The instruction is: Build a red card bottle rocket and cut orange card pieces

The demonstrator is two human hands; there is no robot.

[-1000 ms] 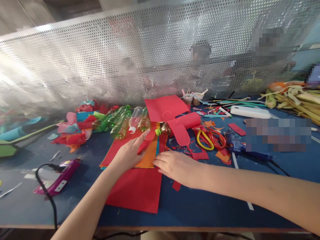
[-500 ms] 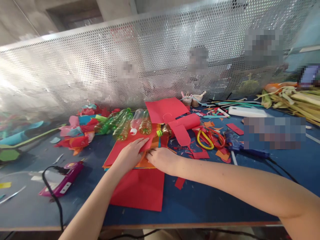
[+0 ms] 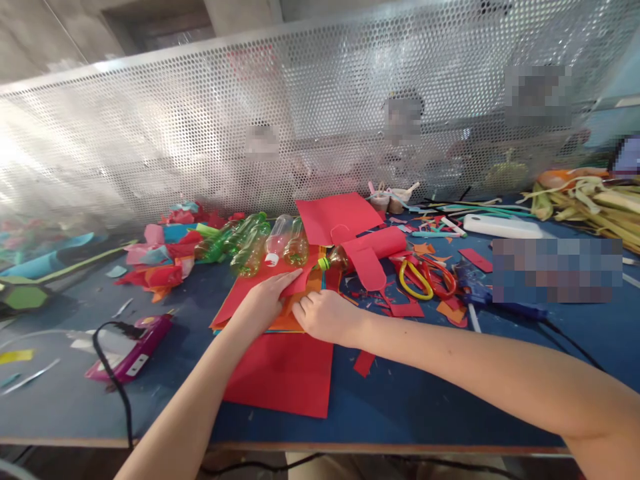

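A stack of coloured paper sheets, red on top with orange and blue beneath, lies in the middle of the blue table. My left hand rests flat on the stack, fingers stretched toward its far edge. My right hand lies just to the right of it, fingers curled and pinching the edges of the sheets. A bigger red sheet lies under the stack, nearer to me. A small red paper piece is lifted at my left fingertips.
Several plastic bottles lie behind the stack. Red card pieces, yellow and red scissors and paper scraps sit to the right. A purple glue gun with black cord is at left. A perforated metal screen closes the back.
My right hand has slid left to the stack and curled its fingers onto the sheet edges. My left hand has stayed flat on the paper.
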